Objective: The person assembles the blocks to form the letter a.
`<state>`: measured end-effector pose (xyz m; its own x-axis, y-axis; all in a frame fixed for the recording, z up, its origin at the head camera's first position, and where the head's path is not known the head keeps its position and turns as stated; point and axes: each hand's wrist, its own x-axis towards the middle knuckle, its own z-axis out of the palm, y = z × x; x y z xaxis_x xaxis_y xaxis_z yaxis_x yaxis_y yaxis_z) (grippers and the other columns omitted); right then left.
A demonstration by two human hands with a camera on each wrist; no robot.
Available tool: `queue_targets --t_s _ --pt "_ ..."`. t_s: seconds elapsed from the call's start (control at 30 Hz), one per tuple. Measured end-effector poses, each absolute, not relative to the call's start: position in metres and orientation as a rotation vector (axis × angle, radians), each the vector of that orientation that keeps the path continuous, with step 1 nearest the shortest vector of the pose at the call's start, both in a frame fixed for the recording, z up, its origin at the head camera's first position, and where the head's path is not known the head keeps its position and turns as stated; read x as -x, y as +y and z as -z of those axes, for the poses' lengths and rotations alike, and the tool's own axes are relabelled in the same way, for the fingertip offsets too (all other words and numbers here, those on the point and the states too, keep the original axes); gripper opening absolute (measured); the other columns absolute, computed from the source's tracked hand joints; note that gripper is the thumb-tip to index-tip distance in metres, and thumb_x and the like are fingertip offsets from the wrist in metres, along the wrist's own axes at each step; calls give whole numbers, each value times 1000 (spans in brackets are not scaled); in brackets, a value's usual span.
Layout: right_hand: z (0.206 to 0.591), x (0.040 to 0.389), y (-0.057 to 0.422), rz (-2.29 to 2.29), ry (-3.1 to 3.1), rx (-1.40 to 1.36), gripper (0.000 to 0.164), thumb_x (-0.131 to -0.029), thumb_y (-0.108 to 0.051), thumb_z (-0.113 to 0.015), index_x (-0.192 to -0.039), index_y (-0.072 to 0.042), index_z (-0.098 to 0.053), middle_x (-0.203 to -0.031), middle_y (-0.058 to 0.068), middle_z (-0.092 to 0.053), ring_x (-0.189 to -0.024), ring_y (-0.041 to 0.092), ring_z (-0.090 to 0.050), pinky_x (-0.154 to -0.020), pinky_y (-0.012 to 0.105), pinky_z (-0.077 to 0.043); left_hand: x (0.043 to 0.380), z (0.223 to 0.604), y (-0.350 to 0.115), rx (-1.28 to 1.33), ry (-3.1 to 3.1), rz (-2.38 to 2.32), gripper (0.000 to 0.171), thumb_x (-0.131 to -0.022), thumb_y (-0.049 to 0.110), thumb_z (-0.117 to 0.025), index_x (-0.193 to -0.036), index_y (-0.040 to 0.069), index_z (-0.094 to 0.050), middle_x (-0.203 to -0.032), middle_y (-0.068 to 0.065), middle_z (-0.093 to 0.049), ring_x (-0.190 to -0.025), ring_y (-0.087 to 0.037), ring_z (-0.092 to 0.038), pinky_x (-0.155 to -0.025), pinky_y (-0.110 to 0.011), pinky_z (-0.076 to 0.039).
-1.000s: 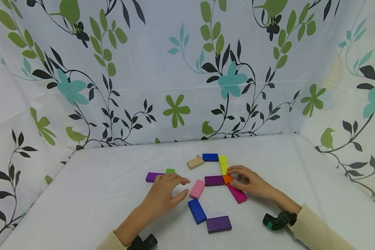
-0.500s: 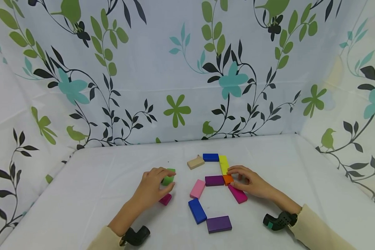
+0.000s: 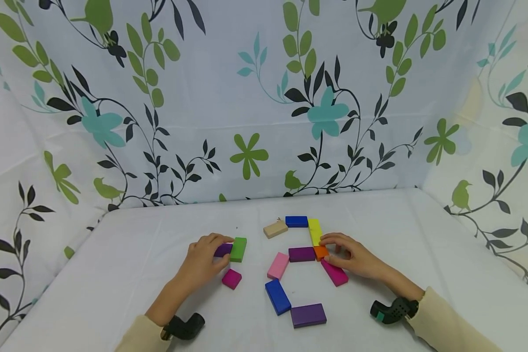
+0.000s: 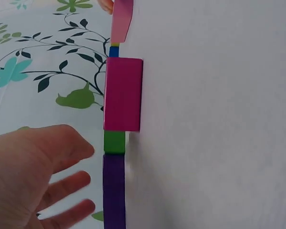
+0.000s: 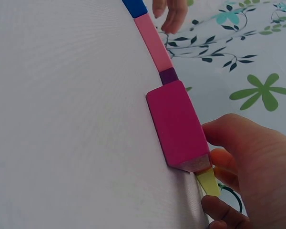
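Observation:
My left hand is over a purple block at the left of the table, index finger and thumb spread and the fingers loosely bent. A green block lies against the purple one's right end, and a magenta block sits nearer to me. In the left wrist view the fingertips stand apart from these blocks. My right hand pinches a small orange block between thumb and index finger. That block touches a yellow block, a purple block and a long magenta block.
A pink block, a blue block and a dark purple block curve toward me. At the back lie another blue block and a beige block. A leaf-patterned curtain closes off the white table.
My left hand has moved left and back from beside the pink block, past the green block to the purple one, uncovering the green and magenta blocks. The right hand has stayed still.

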<state>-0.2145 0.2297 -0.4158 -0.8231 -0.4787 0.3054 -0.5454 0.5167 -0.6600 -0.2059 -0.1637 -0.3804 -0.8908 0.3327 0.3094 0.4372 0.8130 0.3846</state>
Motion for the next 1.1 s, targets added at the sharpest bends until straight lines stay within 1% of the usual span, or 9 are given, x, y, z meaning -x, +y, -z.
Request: queue_targets --t_s 0.2,0.33,0.47,0.67,0.87,1.0,1.1 --pt "416 215 230 -1211 -2666 -896 37 -90 -14 -69 -125 -6 -61 -134 17 -52 -92 16 -51 -70 22 -44 207 382 -170 559 -2838 616 42 -88 13 -69 -129 10 -60 -130 -16 -58 -125 -40 -48 -93 -63 -34" --pt "416 215 229 -1212 -2668 -898 37 -91 -14 -68 -126 -7 -61 -135 17 -52 -93 15 -51 -70 22 -44 207 381 -172 555 -2842 564 40 -89 11 -68 -128 8 -60 -128 -17 -59 -122 -41 -51 -92 -64 -35" --pt "416 215 229 -1217 -2668 -901 37 -91 -14 -68 -126 -7 -61 -135 17 -52 -93 15 -51 -71 22 -45 208 383 -173 545 -2827 492 38 -88 11 -69 -125 5 -62 -124 -16 -62 -116 -40 -55 -89 -62 -38" --pt "416 216 230 -1212 -2658 -909 37 -90 -14 -69 -126 -6 -61 -135 17 -53 -93 16 -51 -70 22 -44 208 382 -174 444 -2846 447 39 -86 18 -74 -120 2 -65 -118 -17 -63 -106 -38 -60 -85 -59 -42" --pt "417 217 231 -1213 -2645 -914 36 -91 -14 -68 -125 -7 -61 -133 17 -53 -93 14 -50 -70 22 -44 209 381 -176 403 -2878 475 34 -85 19 -75 -114 3 -67 -112 -16 -64 -99 -35 -61 -79 -56 -43" --pt "418 216 230 -1220 -2644 -911 36 -90 -14 -68 -125 -6 -61 -133 17 -53 -93 15 -50 -70 22 -44 209 381 -178 399 -2877 474 33 -85 20 -75 -112 4 -68 -109 -15 -65 -97 -34 -61 -78 -54 -42" --pt "418 216 230 -1225 -2655 -901 36 -91 -15 -68 -125 -6 -62 -133 17 -53 -93 14 -50 -71 22 -44 208 382 -178 393 -2875 487 33 -84 21 -76 -112 5 -68 -109 -14 -65 -100 -33 -62 -79 -53 -42"
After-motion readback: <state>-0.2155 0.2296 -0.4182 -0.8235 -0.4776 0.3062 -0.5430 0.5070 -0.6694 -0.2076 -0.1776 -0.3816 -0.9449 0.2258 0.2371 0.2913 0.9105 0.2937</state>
